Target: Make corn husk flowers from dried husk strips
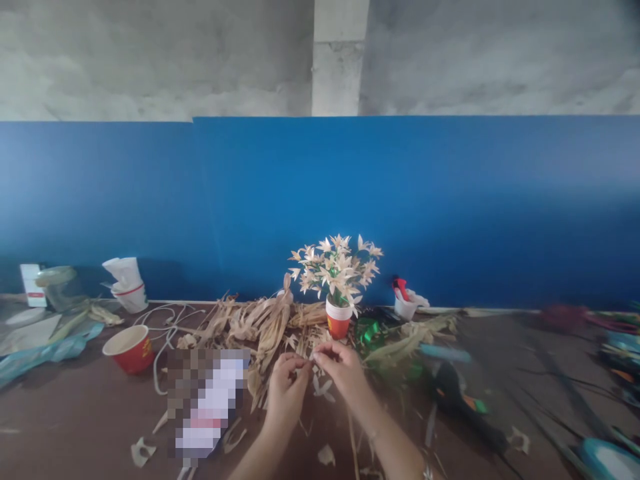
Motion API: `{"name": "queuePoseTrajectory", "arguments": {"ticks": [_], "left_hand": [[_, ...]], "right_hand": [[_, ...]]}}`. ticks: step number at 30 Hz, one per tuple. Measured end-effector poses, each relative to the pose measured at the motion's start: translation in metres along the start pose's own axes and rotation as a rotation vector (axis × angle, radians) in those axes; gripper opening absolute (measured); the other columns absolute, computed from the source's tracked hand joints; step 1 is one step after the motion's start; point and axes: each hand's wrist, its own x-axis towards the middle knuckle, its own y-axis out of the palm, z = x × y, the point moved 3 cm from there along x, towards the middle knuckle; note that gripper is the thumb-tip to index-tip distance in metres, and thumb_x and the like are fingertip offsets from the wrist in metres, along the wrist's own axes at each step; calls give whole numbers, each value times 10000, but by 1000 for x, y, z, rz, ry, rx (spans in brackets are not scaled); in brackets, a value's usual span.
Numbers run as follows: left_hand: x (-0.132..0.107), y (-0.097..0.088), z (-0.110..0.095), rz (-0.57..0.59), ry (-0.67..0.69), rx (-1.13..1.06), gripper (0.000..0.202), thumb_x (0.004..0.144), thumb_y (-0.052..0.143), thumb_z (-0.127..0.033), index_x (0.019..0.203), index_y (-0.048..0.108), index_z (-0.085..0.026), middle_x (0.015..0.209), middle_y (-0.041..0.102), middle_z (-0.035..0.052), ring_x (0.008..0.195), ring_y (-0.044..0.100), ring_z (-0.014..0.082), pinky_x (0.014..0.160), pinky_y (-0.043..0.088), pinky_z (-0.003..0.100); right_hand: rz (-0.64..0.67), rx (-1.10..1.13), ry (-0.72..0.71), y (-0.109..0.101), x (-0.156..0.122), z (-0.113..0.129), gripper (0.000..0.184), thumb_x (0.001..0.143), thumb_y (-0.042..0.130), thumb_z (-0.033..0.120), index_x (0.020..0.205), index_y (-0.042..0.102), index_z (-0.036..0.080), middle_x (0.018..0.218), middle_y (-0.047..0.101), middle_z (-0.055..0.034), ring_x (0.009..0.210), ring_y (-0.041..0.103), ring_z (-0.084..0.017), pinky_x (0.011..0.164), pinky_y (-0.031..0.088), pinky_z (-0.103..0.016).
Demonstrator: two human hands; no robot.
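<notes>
My left hand (289, 383) and my right hand (340, 370) meet over the table, thumbs and fingertips pinched together. Whatever small piece lies between them is too tiny and blurred to name. A pale, petal-shaped piece (323, 389) shows just below the fingertips; I cannot tell whether it hangs from them or lies on the table. Behind the hands stands a red and white paper cup (339, 321) filled with cream-coloured flowers (336, 267) on green stems. Dried corn husks (265, 327) are heaped to the left of that cup.
An empty red paper bowl (129, 350) and a white cable (167, 327) are on the left, near a pixelated oblong object (213, 407). At right lie green ribbon (369, 331), a black glue gun (463, 407) and a roll of tape (607, 460). A blue partition (425, 200) closes off the back.
</notes>
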Motion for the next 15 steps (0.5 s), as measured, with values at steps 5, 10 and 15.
{"name": "queuePoseTrajectory", "arguments": {"ticks": [5,10,15], "left_hand": [[0,0,-1,4,5,0,240,725,586,-369,630,672,-165,737,588,53,660,554,178,565,421,264],[0,0,-1,19,18,6,254,730,572,-378,626,674,-170,731,589,55,658,549,179,568,425,268],[0,1,1,30,13,24,265,735,559,-390,628,671,-175,734,588,54,651,540,176,578,425,270]], "right_hand": [[-4,-60,-16,-1,-2,3,116,645,611,270,683,663,174,660,659,-16,620,563,-163,590,429,-258],[-13,-116,-85,-1,-3,4,99,667,593,255,680,651,176,678,658,-17,615,562,-158,595,430,-255],[-25,-149,-110,0,-5,6,89,683,576,247,688,632,178,683,653,-18,628,566,-161,606,436,-256]]}}
